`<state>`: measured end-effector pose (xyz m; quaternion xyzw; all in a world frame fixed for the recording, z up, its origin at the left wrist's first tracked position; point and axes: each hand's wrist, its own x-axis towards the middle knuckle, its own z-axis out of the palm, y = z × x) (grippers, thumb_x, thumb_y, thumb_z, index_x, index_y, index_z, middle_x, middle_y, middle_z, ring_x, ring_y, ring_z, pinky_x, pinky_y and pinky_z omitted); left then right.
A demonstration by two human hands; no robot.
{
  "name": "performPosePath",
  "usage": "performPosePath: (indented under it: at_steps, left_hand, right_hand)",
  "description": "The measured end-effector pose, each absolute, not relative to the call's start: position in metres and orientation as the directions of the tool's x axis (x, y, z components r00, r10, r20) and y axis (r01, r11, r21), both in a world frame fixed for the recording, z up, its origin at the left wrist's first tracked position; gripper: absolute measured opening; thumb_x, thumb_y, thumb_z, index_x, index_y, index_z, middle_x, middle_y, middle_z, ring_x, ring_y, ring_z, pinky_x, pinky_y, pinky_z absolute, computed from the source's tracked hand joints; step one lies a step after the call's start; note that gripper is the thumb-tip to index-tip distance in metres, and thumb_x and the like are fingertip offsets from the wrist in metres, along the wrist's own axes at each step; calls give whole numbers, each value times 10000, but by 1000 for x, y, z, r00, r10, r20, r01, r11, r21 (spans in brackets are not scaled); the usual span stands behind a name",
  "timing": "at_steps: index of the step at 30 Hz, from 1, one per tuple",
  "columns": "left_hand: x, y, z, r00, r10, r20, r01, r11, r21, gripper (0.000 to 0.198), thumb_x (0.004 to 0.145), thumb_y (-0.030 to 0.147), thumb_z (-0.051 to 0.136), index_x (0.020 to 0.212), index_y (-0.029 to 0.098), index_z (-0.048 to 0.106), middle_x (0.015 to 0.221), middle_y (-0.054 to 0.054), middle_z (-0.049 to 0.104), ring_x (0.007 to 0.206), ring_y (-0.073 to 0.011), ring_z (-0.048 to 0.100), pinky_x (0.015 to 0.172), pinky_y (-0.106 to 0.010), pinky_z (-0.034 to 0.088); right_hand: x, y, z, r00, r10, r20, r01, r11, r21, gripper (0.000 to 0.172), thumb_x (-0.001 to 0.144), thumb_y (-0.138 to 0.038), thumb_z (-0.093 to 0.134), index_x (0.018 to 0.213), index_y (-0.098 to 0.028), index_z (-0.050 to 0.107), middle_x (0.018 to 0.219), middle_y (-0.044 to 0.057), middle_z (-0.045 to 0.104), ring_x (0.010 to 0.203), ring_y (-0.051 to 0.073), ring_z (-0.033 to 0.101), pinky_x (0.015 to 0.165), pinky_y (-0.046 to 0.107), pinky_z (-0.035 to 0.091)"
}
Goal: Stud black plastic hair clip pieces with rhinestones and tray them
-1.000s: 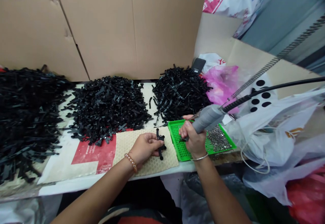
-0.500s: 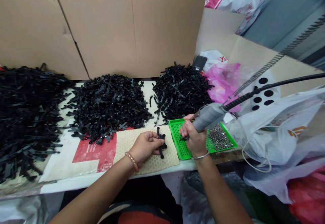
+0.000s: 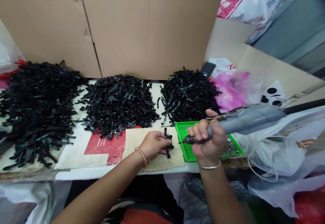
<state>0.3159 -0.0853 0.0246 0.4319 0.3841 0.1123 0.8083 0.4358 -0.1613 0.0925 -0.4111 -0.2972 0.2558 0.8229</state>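
My left hand [image 3: 155, 144] pinches a small black plastic part [image 3: 168, 151] with arms, over a cream honeycomb-textured mat [image 3: 162, 165]. Wrapped around a grey electric screwdriver [image 3: 243, 119] is my right hand [image 3: 209, 137]. The tool lies nearly level, its thin bit pointing left toward the black part but apart from it. Beneath the right hand sits a green perforated tray [image 3: 189, 156], partly covered by that hand. Small metal screws [image 3: 230, 147] fill its right side.
Three heaps of black plastic pieces, a left heap [image 3: 40, 105], a middle heap [image 3: 119, 105] and a right heap [image 3: 190, 95], line the table before a tall cardboard sheet [image 3: 152, 27]. A phone [image 3: 208, 69], a pink bag [image 3: 232, 88] and white plastic bags [image 3: 276, 149] crowd the right.
My right hand has lifted and tipped the screwdriver from slanting down into the tray to nearly level, bit facing left. My left hand keeps its pinch on the black part. The view has shifted left.
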Motion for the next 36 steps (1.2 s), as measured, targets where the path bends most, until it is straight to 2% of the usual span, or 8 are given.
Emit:
performPosePath:
  at_steps: [5, 12, 17, 27, 36]
  left_hand:
    - [316, -85, 21, 701, 506, -502, 146, 587, 796, 285, 617, 247, 820, 703, 112, 585, 634, -31, 637, 529, -102, 590, 497, -215, 528]
    - [317, -85, 17, 706, 500, -502, 150, 587, 796, 244, 657, 215, 791, 716, 115, 576, 647, -36, 643, 531, -105, 595, 487, -213, 525]
    - [316, -85, 18, 701, 515, -492, 133, 584, 801, 265, 636, 223, 809, 698, 118, 573, 628, -17, 625, 522, -96, 585, 493, -212, 529]
    - [318, -86, 19, 689, 521, -503, 130, 594, 794, 260, 648, 202, 801, 699, 126, 557, 606, -13, 620, 516, -98, 581, 492, -217, 530]
    - [317, -85, 21, 697, 509, -505, 155, 581, 799, 161, 704, 137, 737, 730, 108, 581, 664, -34, 637, 543, -99, 590, 499, -216, 535]
  right_hand:
    - [415, -152, 79, 667, 709, 229, -189, 458, -869, 204, 795, -369, 610, 940, -241, 547, 456, -102, 315, 369, 81, 292, 437, 215, 348]
    - [414, -154, 74, 661, 720, 209, -209, 445, -871, 186, 798, -345, 600, 930, -227, 541, 456, -105, 324, 368, 77, 294, 438, 211, 350]
    - [411, -155, 71, 660, 723, 204, -194, 427, -883, 195, 781, -358, 605, 922, -235, 549, 445, -107, 323, 363, 82, 285, 435, 220, 346]
    - [413, -154, 68, 642, 729, 238, -147, 422, -895, 169, 813, -352, 577, 938, -246, 536, 458, -103, 315, 368, 90, 290, 435, 227, 353]
    - [415, -154, 69, 657, 720, 224, -219, 466, -857, 154, 803, -314, 593, 921, -229, 545, 457, -101, 336, 376, 81, 297, 448, 217, 358]
